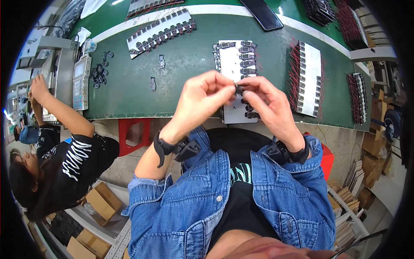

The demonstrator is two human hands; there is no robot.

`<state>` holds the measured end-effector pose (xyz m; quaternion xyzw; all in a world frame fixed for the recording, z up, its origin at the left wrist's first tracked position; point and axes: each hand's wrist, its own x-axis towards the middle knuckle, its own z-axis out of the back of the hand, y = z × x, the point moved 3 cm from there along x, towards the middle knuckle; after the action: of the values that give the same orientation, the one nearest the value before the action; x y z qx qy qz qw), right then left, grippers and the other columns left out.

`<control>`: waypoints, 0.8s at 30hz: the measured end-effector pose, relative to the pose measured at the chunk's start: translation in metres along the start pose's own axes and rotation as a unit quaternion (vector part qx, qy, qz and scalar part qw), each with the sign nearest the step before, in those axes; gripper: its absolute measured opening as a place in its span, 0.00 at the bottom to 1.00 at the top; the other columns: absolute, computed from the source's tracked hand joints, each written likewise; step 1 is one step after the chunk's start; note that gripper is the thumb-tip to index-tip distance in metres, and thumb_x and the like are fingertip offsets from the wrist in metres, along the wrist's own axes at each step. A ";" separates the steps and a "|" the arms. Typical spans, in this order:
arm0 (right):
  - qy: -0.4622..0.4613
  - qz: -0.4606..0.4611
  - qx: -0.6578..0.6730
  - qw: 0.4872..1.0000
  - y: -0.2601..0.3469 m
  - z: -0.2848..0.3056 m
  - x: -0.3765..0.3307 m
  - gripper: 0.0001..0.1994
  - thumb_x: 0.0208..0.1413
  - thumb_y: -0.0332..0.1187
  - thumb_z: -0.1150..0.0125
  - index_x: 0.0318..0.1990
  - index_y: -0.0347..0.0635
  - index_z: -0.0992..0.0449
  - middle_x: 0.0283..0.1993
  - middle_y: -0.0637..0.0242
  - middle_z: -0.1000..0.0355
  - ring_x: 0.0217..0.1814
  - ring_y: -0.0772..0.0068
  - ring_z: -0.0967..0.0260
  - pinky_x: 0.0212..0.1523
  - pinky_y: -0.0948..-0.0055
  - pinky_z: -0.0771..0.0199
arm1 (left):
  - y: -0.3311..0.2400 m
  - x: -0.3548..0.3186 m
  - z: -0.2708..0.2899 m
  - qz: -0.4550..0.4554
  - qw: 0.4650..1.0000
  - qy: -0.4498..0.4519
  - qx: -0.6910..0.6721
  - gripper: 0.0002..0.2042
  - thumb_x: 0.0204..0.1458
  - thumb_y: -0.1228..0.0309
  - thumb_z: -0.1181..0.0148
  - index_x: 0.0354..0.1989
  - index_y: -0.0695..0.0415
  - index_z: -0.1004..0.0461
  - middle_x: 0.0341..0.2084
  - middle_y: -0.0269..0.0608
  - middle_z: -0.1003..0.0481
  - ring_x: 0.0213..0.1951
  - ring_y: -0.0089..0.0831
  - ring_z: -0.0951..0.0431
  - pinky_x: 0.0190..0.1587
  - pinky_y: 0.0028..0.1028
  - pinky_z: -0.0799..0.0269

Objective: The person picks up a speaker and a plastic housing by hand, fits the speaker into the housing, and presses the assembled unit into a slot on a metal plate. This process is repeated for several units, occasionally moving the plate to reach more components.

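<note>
My left hand [202, 98] and my right hand [272, 102] meet above the front part of a white board [239, 115]. Thumb and fingers of both are closed on one small black part [238, 90], whose detail is mostly hidden by the fingertips. Along the board's right edge runs a row of small black rectangular modules [248, 56] with thin dark red wires. More of them line its left edge, partly behind my left hand. Left of the board, two loose modules, one nearer [153, 84] and one farther [162, 61], lie on the green table mat [129, 97].
Other module-lined white boards lie at back left [163, 32] and right [309, 77]. A pile of black parts [99, 74] is on the left, near a machine with a keypad [80, 82]. A phone [264, 15] lies at the back. Another person [82, 151] works at left.
</note>
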<state>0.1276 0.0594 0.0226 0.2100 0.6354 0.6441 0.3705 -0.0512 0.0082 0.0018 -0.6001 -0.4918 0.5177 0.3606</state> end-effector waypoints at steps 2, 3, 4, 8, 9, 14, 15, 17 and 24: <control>-0.050 0.060 -0.056 0.995 0.006 0.010 -0.004 0.13 0.62 0.21 0.47 0.53 0.36 0.27 0.51 0.64 0.29 0.53 0.76 0.30 0.53 0.77 0.29 | -0.004 0.025 0.010 -0.044 0.985 -0.078 0.144 0.06 0.55 0.76 0.39 0.38 0.64 0.22 0.30 0.39 0.18 0.34 0.23 0.18 0.37 0.27 0.22; -0.097 0.117 -0.109 0.982 0.010 0.017 -0.007 0.13 0.62 0.21 0.47 0.53 0.36 0.27 0.52 0.63 0.29 0.53 0.76 0.30 0.54 0.77 0.29 | -0.007 0.034 0.015 -0.065 0.967 -0.119 0.215 0.05 0.55 0.75 0.39 0.37 0.63 0.22 0.30 0.40 0.18 0.32 0.24 0.18 0.35 0.27 0.22; -0.144 0.172 -0.161 0.961 0.015 0.023 -0.011 0.13 0.62 0.20 0.48 0.54 0.36 0.26 0.53 0.62 0.29 0.54 0.77 0.30 0.54 0.77 0.30 | -0.006 0.041 0.016 -0.066 0.967 -0.119 0.217 0.05 0.55 0.75 0.39 0.37 0.63 0.22 0.30 0.40 0.18 0.32 0.24 0.18 0.35 0.27 0.22; -0.198 0.155 -0.115 0.961 0.015 0.057 -0.035 0.14 0.62 0.20 0.49 0.54 0.35 0.26 0.55 0.61 0.28 0.54 0.74 0.30 0.55 0.76 0.30 | -0.003 0.056 0.017 -0.177 0.881 -0.184 0.398 0.04 0.54 0.74 0.38 0.35 0.61 0.23 0.27 0.42 0.20 0.29 0.32 0.19 0.33 0.31 0.25; -0.229 0.155 -0.123 0.953 0.013 0.071 -0.041 0.13 0.62 0.21 0.48 0.54 0.35 0.26 0.55 0.61 0.28 0.55 0.73 0.30 0.56 0.75 0.30 | -0.003 0.055 0.018 -0.212 0.857 -0.184 0.432 0.04 0.53 0.74 0.37 0.35 0.61 0.23 0.26 0.42 0.21 0.29 0.34 0.19 0.33 0.32 0.25; -0.329 0.101 -0.331 0.879 0.009 0.124 -0.054 0.12 0.62 0.24 0.45 0.51 0.34 0.23 0.54 0.61 0.27 0.56 0.70 0.30 0.57 0.71 0.31 | -0.005 0.056 0.016 -0.288 0.802 -0.145 0.503 0.05 0.51 0.72 0.35 0.34 0.58 0.23 0.25 0.40 0.22 0.31 0.38 0.22 0.34 0.36 0.26; -0.329 0.102 -0.330 0.879 0.005 0.133 -0.054 0.12 0.62 0.24 0.45 0.51 0.34 0.23 0.54 0.61 0.27 0.56 0.70 0.30 0.57 0.71 0.31 | -0.006 0.056 0.015 -0.291 0.801 -0.130 0.507 0.06 0.50 0.72 0.34 0.35 0.57 0.23 0.25 0.39 0.23 0.31 0.37 0.22 0.34 0.36 0.26; -0.321 0.088 -0.367 0.869 -0.009 0.149 -0.050 0.11 0.62 0.25 0.44 0.51 0.35 0.22 0.53 0.62 0.26 0.55 0.70 0.29 0.56 0.72 0.31 | -0.008 0.060 0.014 -0.294 0.796 -0.136 0.512 0.06 0.50 0.72 0.34 0.35 0.57 0.24 0.25 0.38 0.23 0.32 0.37 0.22 0.34 0.36 0.26; -0.289 0.045 -0.414 0.862 -0.020 0.157 -0.037 0.12 0.61 0.26 0.43 0.51 0.37 0.21 0.51 0.62 0.26 0.52 0.67 0.28 0.54 0.74 0.31 | -0.013 0.070 0.017 -0.294 0.783 -0.160 0.524 0.06 0.49 0.72 0.34 0.34 0.56 0.24 0.26 0.36 0.23 0.33 0.36 0.22 0.34 0.35 0.25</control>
<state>0.2718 0.1342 0.0269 0.2420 0.1647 0.7745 0.5608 -0.0723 0.0776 -0.0084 -0.0532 -0.3480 0.6529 0.6707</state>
